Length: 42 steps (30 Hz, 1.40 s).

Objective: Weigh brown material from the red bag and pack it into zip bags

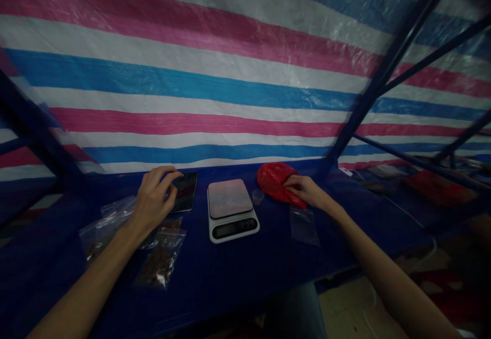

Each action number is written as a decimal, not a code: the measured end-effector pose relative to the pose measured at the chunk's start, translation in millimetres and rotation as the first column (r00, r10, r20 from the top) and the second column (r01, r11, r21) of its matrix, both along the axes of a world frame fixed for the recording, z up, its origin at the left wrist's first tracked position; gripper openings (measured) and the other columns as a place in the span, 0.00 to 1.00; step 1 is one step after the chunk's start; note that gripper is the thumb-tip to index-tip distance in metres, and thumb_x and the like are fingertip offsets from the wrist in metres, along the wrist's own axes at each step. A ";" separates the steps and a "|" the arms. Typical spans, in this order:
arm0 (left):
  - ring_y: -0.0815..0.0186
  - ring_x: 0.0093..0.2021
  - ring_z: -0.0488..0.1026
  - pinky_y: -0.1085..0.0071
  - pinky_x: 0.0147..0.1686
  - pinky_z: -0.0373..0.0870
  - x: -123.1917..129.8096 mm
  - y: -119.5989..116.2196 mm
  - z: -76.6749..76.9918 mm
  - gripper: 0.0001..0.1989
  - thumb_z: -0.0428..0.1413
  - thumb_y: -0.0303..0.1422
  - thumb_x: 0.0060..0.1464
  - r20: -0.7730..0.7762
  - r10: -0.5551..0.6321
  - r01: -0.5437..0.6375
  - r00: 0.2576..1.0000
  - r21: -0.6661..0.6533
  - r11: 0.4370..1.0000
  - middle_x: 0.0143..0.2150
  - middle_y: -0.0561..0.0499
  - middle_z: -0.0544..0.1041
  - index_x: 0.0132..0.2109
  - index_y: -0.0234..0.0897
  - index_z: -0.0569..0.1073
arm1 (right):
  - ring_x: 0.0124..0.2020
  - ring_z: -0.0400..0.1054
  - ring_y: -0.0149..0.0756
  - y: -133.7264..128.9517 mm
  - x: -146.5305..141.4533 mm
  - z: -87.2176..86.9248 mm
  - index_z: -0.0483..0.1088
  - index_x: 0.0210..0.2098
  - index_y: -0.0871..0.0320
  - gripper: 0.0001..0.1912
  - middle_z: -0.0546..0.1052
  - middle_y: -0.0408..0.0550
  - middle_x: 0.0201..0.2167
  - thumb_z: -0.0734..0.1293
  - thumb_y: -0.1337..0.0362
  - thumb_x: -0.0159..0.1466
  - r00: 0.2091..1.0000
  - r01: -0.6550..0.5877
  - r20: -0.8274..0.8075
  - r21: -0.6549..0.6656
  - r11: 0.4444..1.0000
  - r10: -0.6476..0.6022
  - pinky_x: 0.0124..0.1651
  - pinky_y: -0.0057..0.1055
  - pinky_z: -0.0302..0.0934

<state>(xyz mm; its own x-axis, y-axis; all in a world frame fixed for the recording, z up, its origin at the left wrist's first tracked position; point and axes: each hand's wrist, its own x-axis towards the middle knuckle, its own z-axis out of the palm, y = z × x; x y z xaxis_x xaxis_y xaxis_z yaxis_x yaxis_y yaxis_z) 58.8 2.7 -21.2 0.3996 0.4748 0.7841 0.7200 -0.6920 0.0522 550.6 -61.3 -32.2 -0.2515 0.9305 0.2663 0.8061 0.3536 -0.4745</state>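
Observation:
My left hand (pixel 155 196) hovers by the edge of a dark flat device with a glossy screen (pixel 187 191). Its thumb and forefinger are curved but apart, with nothing between them. My right hand (pixel 305 189) has its fingers pressed together on a crumpled red plastic bag (pixel 274 178); the fingertips are partly lost in its folds. Between the hands sits a white kitchen scale (pixel 230 206), its plate bare and its display dark. A small clear cup (pixel 257 196) stands between scale and bag. Below my right hand lies a flat clear zip bag (pixel 304 225).
Several clear zip bags with brown bits (pixel 159 262) lie under and beside my left forearm on the blue tabletop (pixel 238 277). Blue metal posts (pixel 356 109) rise at both sides. A striped plastic sheet (pixel 215 83) hangs behind. More red material (pixel 437 185) lies far right.

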 end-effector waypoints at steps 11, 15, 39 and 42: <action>0.53 0.53 0.73 0.57 0.52 0.67 -2.3 3.6 -2.9 0.15 0.49 0.24 0.62 0.027 0.017 -0.019 0.999 0.053 0.998 0.51 0.42 0.74 0.53 0.39 0.72 | 0.40 0.76 0.41 31.1 -5.4 11.2 0.70 0.52 0.62 0.25 0.81 0.54 0.40 0.56 0.78 0.59 0.983 0.082 0.159 0.065 0.995 -0.091 0.45 0.32 0.65; 0.53 0.54 0.73 0.57 0.53 0.67 -3.2 4.4 -4.8 0.17 0.49 0.24 0.62 0.036 0.026 -0.027 0.999 0.021 0.999 0.52 0.42 0.73 0.55 0.40 0.71 | 0.30 0.70 0.39 29.7 4.1 7.4 0.70 0.41 0.60 0.17 0.77 0.50 0.30 0.55 0.77 0.59 0.972 0.149 0.167 0.093 0.985 -0.163 0.36 0.31 0.60; 0.53 0.54 0.72 0.56 0.52 0.68 -3.0 3.9 -3.1 0.18 0.50 0.23 0.63 0.032 0.032 -0.033 0.999 0.040 0.999 0.54 0.42 0.73 0.57 0.38 0.70 | 0.55 0.74 0.53 100.9 -4.6 -42.6 0.75 0.51 0.64 0.18 0.79 0.64 0.53 0.63 0.67 0.64 0.969 0.046 0.234 0.157 0.987 -0.082 0.61 0.49 0.65; 0.53 0.53 0.72 0.56 0.52 0.69 -2.9 1.8 0.1 0.17 0.50 0.22 0.62 0.044 0.036 -0.038 0.998 0.045 0.998 0.53 0.42 0.73 0.56 0.38 0.70 | 0.56 0.73 0.52 100.2 -1.6 -47.1 0.75 0.52 0.62 0.18 0.79 0.62 0.54 0.60 0.66 0.66 0.979 0.035 0.189 0.186 0.982 -0.071 0.62 0.50 0.64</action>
<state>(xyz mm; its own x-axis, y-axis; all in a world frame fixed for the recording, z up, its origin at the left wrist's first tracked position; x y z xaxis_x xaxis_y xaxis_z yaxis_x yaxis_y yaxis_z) 55.9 4.5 -21.0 0.3479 0.4516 0.8216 0.7428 -0.6674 0.0523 548.9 38.9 -79.3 -0.2666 0.8848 0.3822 0.8964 0.3734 -0.2390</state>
